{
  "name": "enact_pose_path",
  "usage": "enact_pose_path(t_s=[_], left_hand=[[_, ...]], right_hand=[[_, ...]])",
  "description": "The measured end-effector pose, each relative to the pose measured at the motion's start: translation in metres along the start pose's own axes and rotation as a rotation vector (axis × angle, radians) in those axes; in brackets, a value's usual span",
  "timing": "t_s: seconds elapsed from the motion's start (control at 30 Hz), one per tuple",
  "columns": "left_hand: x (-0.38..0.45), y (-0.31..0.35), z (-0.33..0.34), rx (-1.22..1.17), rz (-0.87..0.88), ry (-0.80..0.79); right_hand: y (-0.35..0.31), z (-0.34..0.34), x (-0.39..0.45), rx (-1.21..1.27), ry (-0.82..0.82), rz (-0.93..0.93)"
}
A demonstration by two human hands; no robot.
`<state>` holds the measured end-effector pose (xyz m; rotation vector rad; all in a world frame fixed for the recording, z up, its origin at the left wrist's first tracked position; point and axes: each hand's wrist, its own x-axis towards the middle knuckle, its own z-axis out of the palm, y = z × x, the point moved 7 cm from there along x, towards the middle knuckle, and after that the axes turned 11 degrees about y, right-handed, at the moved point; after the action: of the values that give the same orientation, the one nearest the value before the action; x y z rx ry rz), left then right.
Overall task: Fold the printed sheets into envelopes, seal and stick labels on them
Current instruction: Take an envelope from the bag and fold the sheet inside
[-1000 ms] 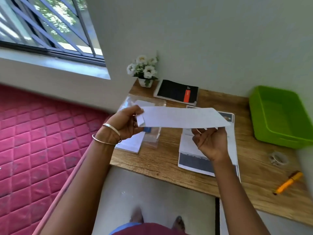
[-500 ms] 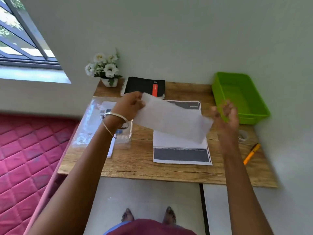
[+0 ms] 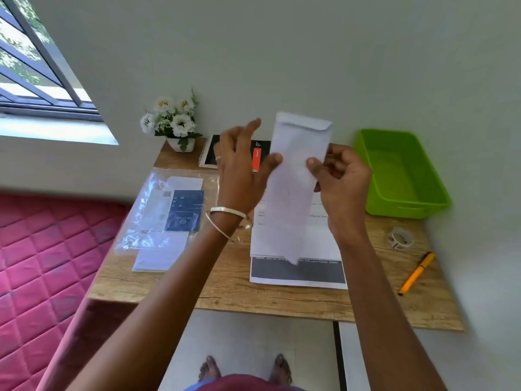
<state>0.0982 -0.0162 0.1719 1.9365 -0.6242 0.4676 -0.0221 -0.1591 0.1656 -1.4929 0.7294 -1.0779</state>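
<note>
A long white envelope (image 3: 296,179) stands upright in the air above the table, its flap end at the top. My right hand (image 3: 341,182) pinches its right edge between thumb and fingers. My left hand (image 3: 239,165) is beside the left edge with fingers spread and only the thumb tip touching the paper. Below the envelope, a stack of printed sheets (image 3: 298,273) with a dark band lies on the wooden table (image 3: 225,292). A small roll of labels (image 3: 400,238) sits at the right.
A plastic-wrapped pack of envelopes (image 3: 169,213) lies at the table's left. A green tray (image 3: 400,176) stands at the right, with an orange pen (image 3: 417,273) near the right edge. A black notebook (image 3: 208,150) and a flower pot (image 3: 174,125) sit by the wall. A red mattress (image 3: 42,263) lies left.
The envelope has turned from lying across to standing upright. My right hand, free half a second ago, now grips it. My left hand has loosened and its fingers have spread.
</note>
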Motion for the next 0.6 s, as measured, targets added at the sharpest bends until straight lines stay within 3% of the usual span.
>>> enact_pose_path(t_s=[0.07,0.13,0.27,0.43,0.6], left_hand=[[-0.013,-0.006,0.013,-0.027,-0.118,-0.226],[-0.027,-0.008,0.024,-0.09,-0.173,-0.435],[-0.047,-0.02,0.032,0.128,-0.074,-0.571],[-0.07,-0.045,0.03,0.574,0.151,-0.651],[-0.089,-0.06,0.027,0.647,0.298,-0.571]], right_hand=[[0.007,0.001,-0.001,0.187,0.032,0.184],[0.016,0.011,-0.011,0.308,-0.056,0.34],[0.047,0.021,-0.038,0.246,-0.205,0.508],[0.071,0.002,-0.049,-0.02,-0.155,0.414],[0.079,-0.016,-0.053,-0.324,-0.191,0.214]])
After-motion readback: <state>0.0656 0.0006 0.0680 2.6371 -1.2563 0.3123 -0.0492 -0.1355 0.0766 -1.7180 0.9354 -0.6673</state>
